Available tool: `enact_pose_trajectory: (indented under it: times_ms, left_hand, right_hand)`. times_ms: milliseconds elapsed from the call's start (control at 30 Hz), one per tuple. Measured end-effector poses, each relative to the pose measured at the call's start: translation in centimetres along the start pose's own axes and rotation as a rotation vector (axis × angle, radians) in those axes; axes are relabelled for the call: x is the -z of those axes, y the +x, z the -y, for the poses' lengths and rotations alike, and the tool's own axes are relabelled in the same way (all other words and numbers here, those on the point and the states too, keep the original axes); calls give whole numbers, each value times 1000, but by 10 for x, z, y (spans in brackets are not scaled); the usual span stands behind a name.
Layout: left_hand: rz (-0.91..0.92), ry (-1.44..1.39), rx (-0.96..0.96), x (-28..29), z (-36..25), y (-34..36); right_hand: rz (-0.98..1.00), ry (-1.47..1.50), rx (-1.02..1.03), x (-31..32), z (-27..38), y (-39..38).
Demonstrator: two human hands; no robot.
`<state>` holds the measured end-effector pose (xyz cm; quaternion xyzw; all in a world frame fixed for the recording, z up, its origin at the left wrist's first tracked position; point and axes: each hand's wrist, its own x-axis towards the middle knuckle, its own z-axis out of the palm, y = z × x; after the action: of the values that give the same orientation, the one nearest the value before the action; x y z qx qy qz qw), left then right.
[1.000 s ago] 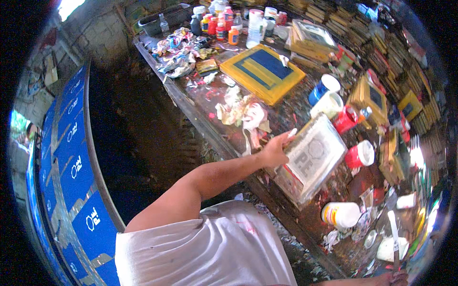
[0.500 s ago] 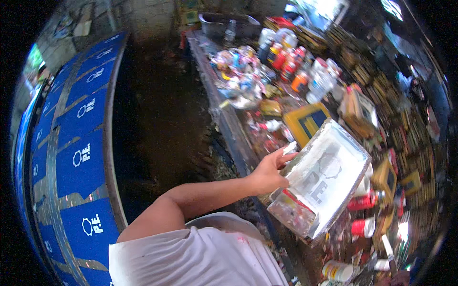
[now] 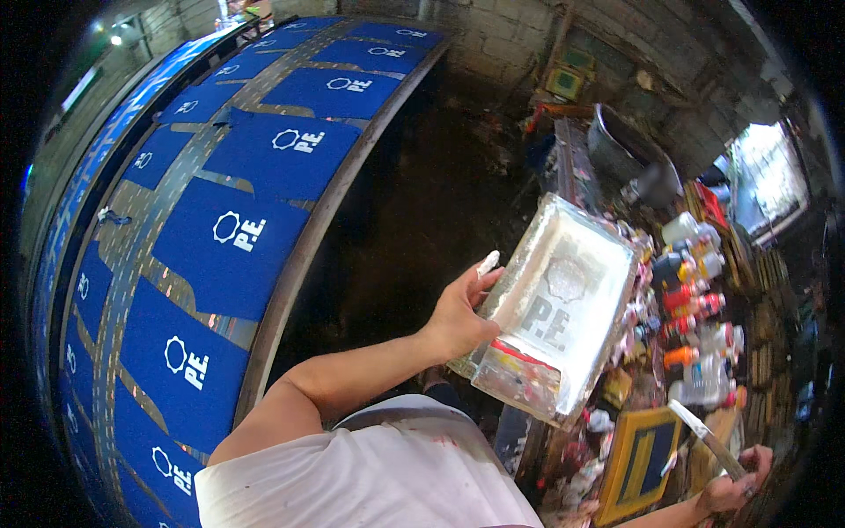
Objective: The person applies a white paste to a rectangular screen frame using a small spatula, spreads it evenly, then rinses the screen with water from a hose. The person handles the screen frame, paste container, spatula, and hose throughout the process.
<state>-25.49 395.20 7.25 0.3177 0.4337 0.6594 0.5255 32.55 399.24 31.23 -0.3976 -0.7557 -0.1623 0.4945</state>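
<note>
"Silkscreen frame (image 3: 572,299), pale mesh and all: what's around it? Start with the biggest."

"That would be the long table (image 3: 287,286) filling the left half of the frame, with blue cloth panels (image 3: 198,233) laid along it in rows. Each whole panel in clear view bears a white ring and lettering."

"And after that?"

"A cluttered workbench (image 3: 570,158) down the right side, partly hidden."

"So where exactly is the silkscreen?"

"Right of centre, tilted, overlapping the dark gap and the workbench's edge. White smears cover its inner sides, and its lower end has a spattered patch edged in red."

"Smaller now?"

"Yellow-bordered frame (image 3: 613,480) with a blue middle, lower right; a grey tub (image 3: 616,145), upper right."

"The hands?"

"Left hand (image 3: 462,310), at the centre, grips the silkscreen's left edge, thumb on the near face. One fingertip is white; I can't tell whether that's paint or a wrapping. Right hand (image 3: 741,482), lower right, is closed around the handle of a spatula (image 3: 711,440) with a white-coated blade."

"Anything smaller?"

"Bottles (image 3: 682,356), red, orange and clear, crowded at the right."
</note>
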Motion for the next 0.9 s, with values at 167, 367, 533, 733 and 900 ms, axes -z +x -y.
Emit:
enact_pose_trajectory:
  times_ms: [167,367,533,733,900]
  left_hand:
    - [-147,56,-63,35,-28,104]
    - [-327,183,-124,84,-64,221]
    - [-433,393,-176,152,-75,329]
    - [-512,260,-290,249,-69,493]
    - [-368,217,-298,282,-95,659]
  right_hand:
    - [-48,-127,-82,-155,-46,63]
    - [-287,-283,-285,-299,-75,167]
    - [-262,-210,29,-416,-105,226]
    - [57,-91,131,-627,-59,291]
    - [278,-191,-137,-748,-67,283]
